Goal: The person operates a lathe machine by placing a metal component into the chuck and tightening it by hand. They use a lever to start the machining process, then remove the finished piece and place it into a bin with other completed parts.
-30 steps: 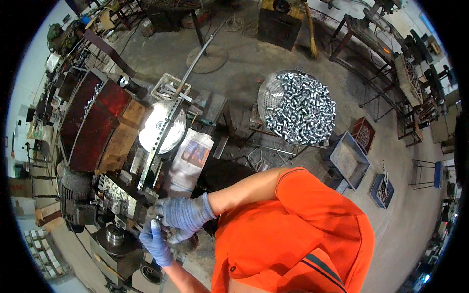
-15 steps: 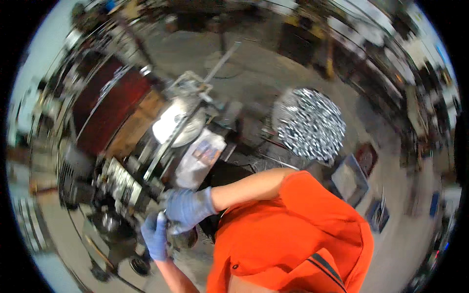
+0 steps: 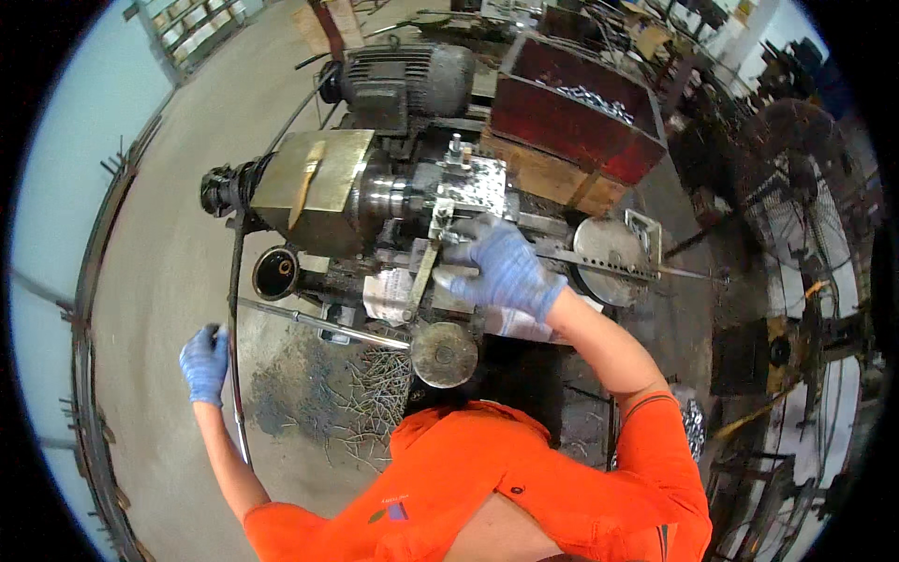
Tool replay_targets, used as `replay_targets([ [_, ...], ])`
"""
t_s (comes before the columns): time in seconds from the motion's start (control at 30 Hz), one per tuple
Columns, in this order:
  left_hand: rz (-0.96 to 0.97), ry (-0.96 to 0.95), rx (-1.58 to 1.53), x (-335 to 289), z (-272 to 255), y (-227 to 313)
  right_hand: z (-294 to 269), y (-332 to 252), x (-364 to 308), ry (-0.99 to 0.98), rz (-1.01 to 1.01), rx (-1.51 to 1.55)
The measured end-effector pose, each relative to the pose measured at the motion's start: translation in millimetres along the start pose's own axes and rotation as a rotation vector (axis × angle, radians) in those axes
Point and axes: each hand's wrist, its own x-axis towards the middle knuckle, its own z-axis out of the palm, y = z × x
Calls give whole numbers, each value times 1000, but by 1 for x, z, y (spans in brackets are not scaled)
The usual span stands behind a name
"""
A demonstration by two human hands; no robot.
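My left hand (image 3: 204, 364), in a blue glove with grey fingertips, is out at the left, just beside a long dark lever rod (image 3: 234, 318). Its fingers bend loosely with a gap at the thumb, and nothing shows in them. My right hand (image 3: 506, 270), gloved alike, reaches over the front of a greasy metalworking machine. Its fingers are spread, slightly blurred, close to a narrow brass-coloured bar (image 3: 423, 281) and the metal fixture (image 3: 445, 217). Left of that fixture lies the shiny spindle (image 3: 386, 199). Whether the right fingertips touch the fixture is hidden.
A brush (image 3: 306, 185) lies on the machine's metal cover (image 3: 272, 169), with a motor (image 3: 412, 80) behind. A red bin (image 3: 576, 108) holds small metal parts. A round metal disc (image 3: 445, 355) stands before me. Thin rods (image 3: 375, 393) litter the floor.
My view has swung left onto the machine. My hands, close together before, are now wide apart: the left beside the lever rod, the right over the fixture.
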Motion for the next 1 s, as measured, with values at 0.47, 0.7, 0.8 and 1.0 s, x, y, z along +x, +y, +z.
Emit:
replay_targets([
  [0.47,-530,-224,-735,-83,58,-19,50,32,121,-318,109,-158],
  [0.7,-563,-245,-698,-80,59,-17,54,36,123,-317,62,-87],
  [0.8,-529,-283,-566,-79,46,-15,49,30,124,-359,84,-129],
  [1.0,-500,-355,-125,-113,32,-24,43,14,138,-400,115,-207],
])
